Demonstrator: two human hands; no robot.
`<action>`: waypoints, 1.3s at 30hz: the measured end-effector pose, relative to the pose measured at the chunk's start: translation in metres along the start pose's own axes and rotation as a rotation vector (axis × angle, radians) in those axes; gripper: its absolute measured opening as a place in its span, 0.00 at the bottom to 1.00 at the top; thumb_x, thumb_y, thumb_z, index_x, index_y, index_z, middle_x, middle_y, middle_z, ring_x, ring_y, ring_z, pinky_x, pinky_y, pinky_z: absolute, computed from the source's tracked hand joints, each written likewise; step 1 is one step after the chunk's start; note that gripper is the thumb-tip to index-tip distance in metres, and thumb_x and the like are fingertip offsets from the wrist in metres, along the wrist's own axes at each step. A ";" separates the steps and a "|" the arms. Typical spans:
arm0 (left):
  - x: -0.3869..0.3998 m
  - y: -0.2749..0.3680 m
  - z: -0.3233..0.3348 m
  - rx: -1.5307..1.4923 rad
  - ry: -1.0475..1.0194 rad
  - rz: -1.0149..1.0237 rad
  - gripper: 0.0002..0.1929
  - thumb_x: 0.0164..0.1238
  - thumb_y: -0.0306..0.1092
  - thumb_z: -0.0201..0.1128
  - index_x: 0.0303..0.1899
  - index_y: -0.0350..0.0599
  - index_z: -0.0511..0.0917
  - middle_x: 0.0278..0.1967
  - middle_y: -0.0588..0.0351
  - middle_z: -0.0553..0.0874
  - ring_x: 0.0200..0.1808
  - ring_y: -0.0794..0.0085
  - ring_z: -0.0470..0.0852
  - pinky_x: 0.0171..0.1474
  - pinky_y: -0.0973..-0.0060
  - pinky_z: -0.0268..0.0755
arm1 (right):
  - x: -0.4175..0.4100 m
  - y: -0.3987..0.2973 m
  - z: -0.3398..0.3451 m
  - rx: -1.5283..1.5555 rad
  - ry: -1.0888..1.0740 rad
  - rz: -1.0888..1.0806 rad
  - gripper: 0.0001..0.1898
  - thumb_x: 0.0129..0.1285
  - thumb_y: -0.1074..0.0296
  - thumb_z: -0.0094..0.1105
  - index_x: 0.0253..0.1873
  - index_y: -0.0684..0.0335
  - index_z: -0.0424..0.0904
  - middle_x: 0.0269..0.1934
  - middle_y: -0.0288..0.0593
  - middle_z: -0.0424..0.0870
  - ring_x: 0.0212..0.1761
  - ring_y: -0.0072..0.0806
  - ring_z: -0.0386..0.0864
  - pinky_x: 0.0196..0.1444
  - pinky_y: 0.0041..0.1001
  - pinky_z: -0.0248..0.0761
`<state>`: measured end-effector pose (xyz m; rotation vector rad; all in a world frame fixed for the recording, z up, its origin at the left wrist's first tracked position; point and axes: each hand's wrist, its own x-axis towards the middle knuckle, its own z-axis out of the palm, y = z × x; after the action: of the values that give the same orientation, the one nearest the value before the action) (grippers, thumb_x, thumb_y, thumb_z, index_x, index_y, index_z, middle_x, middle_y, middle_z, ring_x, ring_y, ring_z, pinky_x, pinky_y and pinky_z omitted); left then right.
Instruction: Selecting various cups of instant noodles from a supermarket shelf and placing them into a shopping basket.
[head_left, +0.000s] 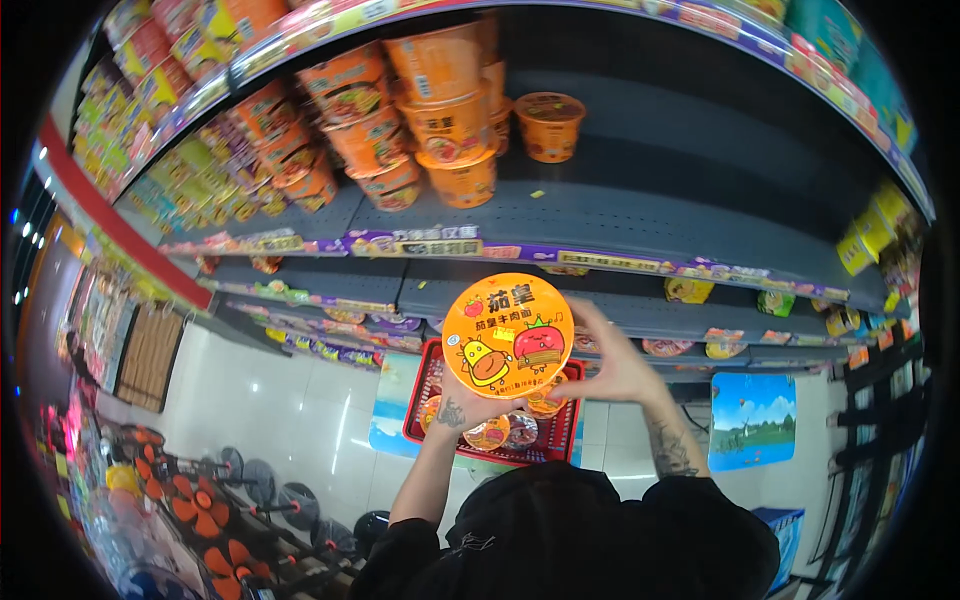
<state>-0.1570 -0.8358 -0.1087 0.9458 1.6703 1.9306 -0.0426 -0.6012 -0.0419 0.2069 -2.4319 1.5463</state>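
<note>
An orange instant-noodle cup (508, 335) is held up in front of me, its round printed lid facing the camera. My left hand (471, 397) supports it from below at the lower left. Along its right side curve the fingers of my right hand (611, 356). The cup's body is hidden behind its lid. Below the hands a red plastic shopping basket (559, 448) stands on the floor, holding several noodle cups (487, 433). On the shelf ahead, orange noodle cups (457, 124) are stacked in columns, and a single cup (550, 126) stands to their right.
The dark shelf (637, 202) has a purple price-label strip (525, 255) along its front edge. Lower shelves carry a few packets (688, 289). Floor fans with orange blades (201, 506) stand at lower left. A blue picture board (752, 420) lies at right on the tiled floor (292, 390).
</note>
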 end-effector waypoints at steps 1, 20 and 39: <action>0.006 0.000 0.006 0.011 -0.035 -0.041 0.51 0.47 0.33 0.89 0.72 0.35 0.66 0.65 0.46 0.82 0.65 0.62 0.84 0.67 0.62 0.80 | -0.012 0.014 0.006 -0.101 -0.030 0.071 0.66 0.46 0.50 0.89 0.83 0.67 0.50 0.78 0.62 0.62 0.80 0.53 0.64 0.80 0.46 0.60; 0.060 0.049 0.033 -0.180 0.104 0.334 0.56 0.71 0.44 0.71 0.85 0.48 0.34 0.84 0.37 0.48 0.86 0.44 0.46 0.82 0.43 0.47 | 0.129 0.008 -0.087 -0.125 0.558 -0.278 0.63 0.44 0.51 0.89 0.79 0.71 0.53 0.71 0.64 0.72 0.76 0.50 0.71 0.77 0.41 0.65; -0.090 -0.069 -0.031 -0.304 0.476 -0.147 0.36 0.82 0.50 0.55 0.80 0.37 0.59 0.75 0.40 0.72 0.75 0.54 0.73 0.76 0.51 0.66 | 0.303 0.106 -0.163 -0.270 0.726 -0.168 0.63 0.51 0.51 0.88 0.79 0.74 0.48 0.73 0.64 0.69 0.72 0.47 0.76 0.73 0.40 0.71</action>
<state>-0.1263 -0.9064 -0.1976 0.2517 1.5552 2.3396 -0.3372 -0.4041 0.0189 -0.1728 -1.9406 0.9699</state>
